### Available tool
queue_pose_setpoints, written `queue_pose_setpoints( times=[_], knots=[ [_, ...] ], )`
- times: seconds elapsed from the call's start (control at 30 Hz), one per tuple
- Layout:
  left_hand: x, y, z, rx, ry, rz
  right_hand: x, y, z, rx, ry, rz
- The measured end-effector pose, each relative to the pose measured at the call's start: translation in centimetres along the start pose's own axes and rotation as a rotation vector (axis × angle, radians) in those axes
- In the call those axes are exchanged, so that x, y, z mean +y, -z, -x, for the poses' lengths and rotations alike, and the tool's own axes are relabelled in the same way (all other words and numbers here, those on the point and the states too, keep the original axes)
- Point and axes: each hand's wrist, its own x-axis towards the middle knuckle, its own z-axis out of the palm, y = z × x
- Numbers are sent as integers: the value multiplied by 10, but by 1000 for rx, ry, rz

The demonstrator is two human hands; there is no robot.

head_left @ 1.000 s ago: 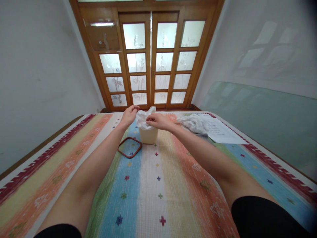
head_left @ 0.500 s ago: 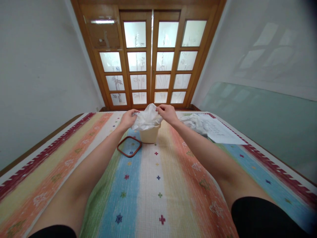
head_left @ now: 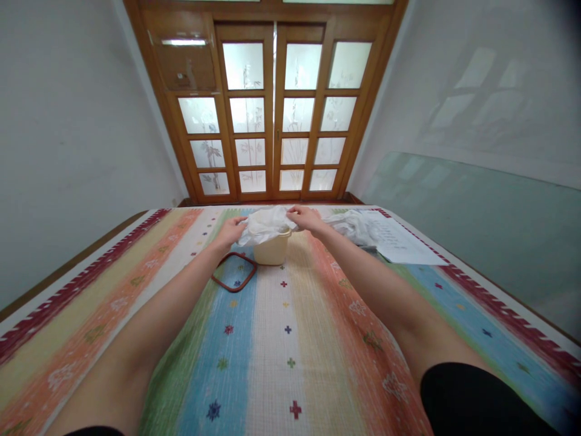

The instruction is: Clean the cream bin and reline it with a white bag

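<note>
We are stretching a thin white plastic bag (head_left: 265,221) across the mouth of a small cream bin (head_left: 272,249) just above the middle of the frame, our left hand (head_left: 232,231) pinching its left edge and our right hand (head_left: 305,218) gripping its right edge. We are seeing a brown square ring (head_left: 233,272) lying just left of the bin on the striped cloth (head_left: 290,339), with crumpled plastic (head_left: 351,225) and a paper sheet (head_left: 399,239) lying to the right.
</note>
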Motion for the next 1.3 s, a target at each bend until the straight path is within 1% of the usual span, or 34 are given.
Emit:
queue_pose_setpoints(
  times=[0.07, 0.13, 0.23, 0.3, 0.37, 0.43, 0.47, 0.5, 0.53, 0.57, 0.6, 0.63, 0.7, 0.77, 0.83, 0.93, 1.0, 1.1, 1.17, 1.2, 1.27, 1.3],
  knots=[
    [3, -1, 1, 10, 25, -4, 0, 2, -3, 23, -1, 0],
    [7, 0, 1, 58, 34, -45, 1, 5, -9, 65, 11, -3],
    [12, 1, -3, 112, -13, -188, 4, 7, -21, 104, 43, -45],
    [17, 1, -7, 128, -59, -276, 6, 6, -27, 98, 52, -83],
    [23, 0, -9, 176, -168, -336, 7, 1, -31, 68, 49, -112],
    [32, -2, -11, 214, -375, -381, 8, -6, -34, 44, 49, -116],
    [36, -4, -12, 200, -490, -403, 9, -10, -36, 40, 54, -116],
    [41, -6, -13, 155, -581, -421, 11, -13, -38, 42, 59, -122],
    [44, -8, -14, 88, -626, -434, 12, -17, -39, 46, 64, -137],
    [46, -11, -15, 21, -622, -443, 14, -21, -41, 53, 70, -162],
    [47, -14, -17, -34, -578, -443, 16, -24, -43, 62, 73, -194],
    [47, -17, -19, -71, -506, -433, 18, -27, -44, 72, 69, -227],
    [42, -22, -23, -99, -344, -363, 21, -31, -46, 95, 33, -281],
    [33, -26, -26, -94, -238, -240, 26, -34, -46, 103, -23, -330],
    [22, -29, -27, -53, -211, -116, 31, -36, -42, 84, -58, -382],
    [8, -30, -25, -15, -195, 18, 40, -39, -32, 3, -58, -429],
    [1, -31, -22, -24, -165, 71, 47, -41, -23, -66, -71, -424],
    [-4, -31, -18, -87, -97, 161, 59, -42, -12, -134, -83, -387],
    [-6, -31, -16, -136, -41, 221, 65, -39, -6, -107, -53, -309],
    [-6, -31, -15, -146, -20, 233, 66, -36, -5, -64, -23, -257],
    [-4, -29, -14, -119, -15, 197, 63, -26, -1, 58, 85, -162],
    [-2, -28, -14, -84, -42, 146, 59, -20, 1, 113, 160, -129]
  ],
)
